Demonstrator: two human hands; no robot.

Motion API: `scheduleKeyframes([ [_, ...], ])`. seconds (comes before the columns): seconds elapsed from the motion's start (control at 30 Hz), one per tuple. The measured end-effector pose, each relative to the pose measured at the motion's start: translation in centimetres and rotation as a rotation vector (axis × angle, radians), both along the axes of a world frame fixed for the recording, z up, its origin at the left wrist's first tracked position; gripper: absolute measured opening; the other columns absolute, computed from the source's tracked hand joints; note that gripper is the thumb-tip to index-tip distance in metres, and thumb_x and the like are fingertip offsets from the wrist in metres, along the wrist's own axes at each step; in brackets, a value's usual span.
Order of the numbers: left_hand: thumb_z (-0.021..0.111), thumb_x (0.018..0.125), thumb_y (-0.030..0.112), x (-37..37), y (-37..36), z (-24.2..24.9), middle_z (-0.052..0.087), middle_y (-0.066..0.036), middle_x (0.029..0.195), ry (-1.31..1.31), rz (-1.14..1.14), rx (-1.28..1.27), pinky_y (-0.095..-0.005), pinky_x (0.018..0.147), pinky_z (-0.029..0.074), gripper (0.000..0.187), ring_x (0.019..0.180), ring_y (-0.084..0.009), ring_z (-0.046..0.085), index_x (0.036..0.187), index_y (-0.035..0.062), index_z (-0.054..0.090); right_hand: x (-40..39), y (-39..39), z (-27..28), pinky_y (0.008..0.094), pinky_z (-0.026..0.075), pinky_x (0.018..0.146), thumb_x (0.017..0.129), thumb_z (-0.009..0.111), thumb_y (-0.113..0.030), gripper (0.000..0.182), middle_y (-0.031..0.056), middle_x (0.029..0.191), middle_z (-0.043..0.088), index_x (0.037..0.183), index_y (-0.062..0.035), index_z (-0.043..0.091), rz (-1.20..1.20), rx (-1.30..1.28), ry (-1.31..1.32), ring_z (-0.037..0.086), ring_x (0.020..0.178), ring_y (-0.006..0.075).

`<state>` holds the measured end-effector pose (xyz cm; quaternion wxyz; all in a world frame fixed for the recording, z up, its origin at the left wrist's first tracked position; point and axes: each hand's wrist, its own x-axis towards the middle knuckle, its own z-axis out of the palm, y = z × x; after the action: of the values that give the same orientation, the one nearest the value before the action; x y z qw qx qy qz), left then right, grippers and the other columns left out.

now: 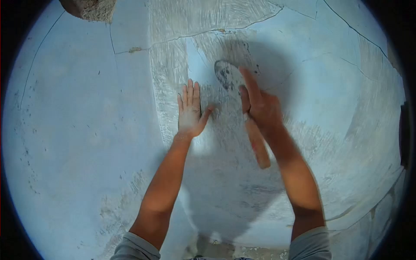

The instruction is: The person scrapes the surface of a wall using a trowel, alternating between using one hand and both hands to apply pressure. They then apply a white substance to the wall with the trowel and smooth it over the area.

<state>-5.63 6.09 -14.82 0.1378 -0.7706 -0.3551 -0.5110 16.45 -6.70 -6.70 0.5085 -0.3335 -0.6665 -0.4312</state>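
Observation:
My left hand (pixel 190 113) lies flat against a pale blue wall (pixel 86 121), its fingers pointing up and its thumb out to the side. To the right of it, my right hand (pixel 262 106) is wrapped round a trowel (pixel 226 74) with the index finger stretched along the blade side. The trowel's rounded metal blade is spotted with dark and whitish marks and overlaps a scraped patch of wall. Its wooden handle (pixel 258 145) sticks out below the right hand. Grey scratch strokes (pixel 167 86) cover the wall around both hands.
Long cracks (pixel 208 31) run across the upper wall. At the top left a hole (pixel 93 8) shows rough brown material. More scraped plaster (pixel 375 78) lies at the right, near a dark object (pixel 404 134) at the edge. A rough, flaking strip (pixel 216 250) crosses the bottom.

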Motion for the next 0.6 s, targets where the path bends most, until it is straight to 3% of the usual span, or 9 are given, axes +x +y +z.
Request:
scheduleKeyframes([
  [0.07, 0.061, 0.107, 0.041, -0.2, -1.8, 0.3, -0.001, -0.019, 0.182, 0.031, 0.034, -0.080, -0.0569, 0.132, 0.000, 0.094, 0.167, -0.0416, -0.004, 0.174, 0.0049, 0.005, -0.9, -0.8, -4.5, 0.0391, 0.061, 0.057, 0.105, 0.068, -0.015, 0.062, 0.0202, 0.104, 0.080, 0.161, -0.0031, 0.043, 0.031, 0.017, 0.132, 0.079, 0.076, 0.0289],
  [0.17, 0.060, 0.107, 0.052, 0.1, -4.6, -2.1, -0.003, -0.019, 0.182, -0.241, -0.463, -0.332, -0.0552, 0.133, 0.002, 0.095, 0.167, -0.0397, 0.002, 0.174, 0.0094, 0.008, -1.7, -1.3, -11.7, 0.0366, 0.063, 0.061, 0.106, 0.067, -0.014, 0.064, 0.0219, 0.118, 0.078, 0.162, -0.0004, 0.040, 0.099, -0.097, 0.454, 0.080, 0.082, 0.0282],
  [0.2, 0.060, 0.108, 0.051, 0.8, -7.8, -3.3, 0.000, -0.019, 0.182, -0.328, -0.573, -0.463, -0.0504, 0.134, 0.010, 0.094, 0.167, -0.0373, 0.005, 0.174, 0.0089, 0.008, -2.1, -1.4, -13.5, 0.0358, 0.063, 0.063, 0.107, 0.066, -0.014, 0.064, 0.0224, 0.122, 0.077, 0.163, -0.0001, 0.039, 0.131, -0.129, 0.553, 0.081, 0.083, 0.0282],
  [0.27, 0.059, 0.109, 0.051, 2.9, -9.7, -8.7, 0.013, -0.020, 0.180, -0.359, -0.616, -0.490, -0.0476, 0.133, 0.016, 0.091, 0.167, -0.0365, 0.010, 0.174, 0.0080, 0.012, -3.3, -2.1, -15.7, 0.0344, 0.064, 0.065, 0.108, 0.065, -0.013, 0.062, 0.0231, 0.128, 0.075, 0.163, -0.0009, 0.039, 0.197, -0.205, 0.725, 0.081, 0.086, 0.0283],
  [0.33, 0.058, 0.109, 0.053, 4.1, -14.1, -10.5, 0.040, -0.019, 0.169, -0.710, -0.863, -0.942, -0.0454, 0.129, 0.024, 0.082, 0.161, -0.0349, 0.029, 0.170, 0.0059, 0.029, -4.6, -3.4, -16.3, 0.0328, 0.063, 0.062, 0.108, 0.063, -0.011, 0.061, 0.0220, 0.115, 0.077, 0.163, -0.0002, 0.038, 0.135, -0.066, 0.639, 0.080, 0.080, 0.0241],
  [0.37, 0.058, 0.109, 0.054, 4.1, -14.5, -11.8, 0.046, -0.017, 0.164, -0.837, -1.008, -1.092, -0.0451, 0.127, 0.028, 0.077, 0.156, -0.0326, 0.035, 0.165, 0.0058, 0.037, -5.2, -3.9, -16.6, 0.0320, 0.063, 0.061, 0.108, 0.062, -0.010, 0.060, 0.0214, 0.109, 0.078, 0.163, 0.0002, 0.038, 0.108, 0.006, 0.594, 0.080, 0.077, 0.0220],
  [0.43, 0.058, 0.109, 0.055, 4.3, -14.3, -14.2, 0.056, -0.012, 0.153, -1.106, -1.297, -1.387, -0.0446, 0.122, 0.035, 0.068, 0.147, -0.0278, 0.046, 0.156, 0.0057, 0.051, -6.1, -5.5, -20.2, 0.0357, 0.065, 0.077, 0.108, 0.062, -0.010, 0.059, 0.0250, 0.129, 0.072, 0.162, -0.0009, 0.039, 0.143, -0.301, 0.639, 0.079, 0.101, 0.0283],
  [0.47, 0.062, 0.110, 0.048, 3.9, -16.3, -12.0, 0.065, -0.007, 0.137, -1.144, -1.299, -1.377, -0.0416, 0.107, 0.047, 0.049, 0.129, -0.0214, 0.060, 0.138, 0.0079, 0.063, -6.7, -6.8, -20.8, 0.0366, 0.065, 0.082, 0.108, 0.062, -0.009, 0.060, 0.0251, 0.133, 0.070, 0.162, -0.0011, 0.039, 0.131, -0.308, 0.574, 0.078, 0.107, 0.0296],
  [0.6, 0.068, 0.109, 0.031, 4.2, -18.1, -12.1, 0.073, -0.007, 0.123, -1.301, -1.128, -1.271, -0.0327, 0.091, 0.055, 0.036, 0.107, -0.0186, 0.071, 0.133, 0.0048, 0.068, -8.2, -11.2, -23.4, 0.0427, 0.063, 0.094, 0.107, 0.061, -0.005, 0.063, 0.0269, 0.139, 0.065, 0.164, -0.0008, 0.035, 0.229, -0.458, 0.509, 0.072, 0.122, 0.0346],
])
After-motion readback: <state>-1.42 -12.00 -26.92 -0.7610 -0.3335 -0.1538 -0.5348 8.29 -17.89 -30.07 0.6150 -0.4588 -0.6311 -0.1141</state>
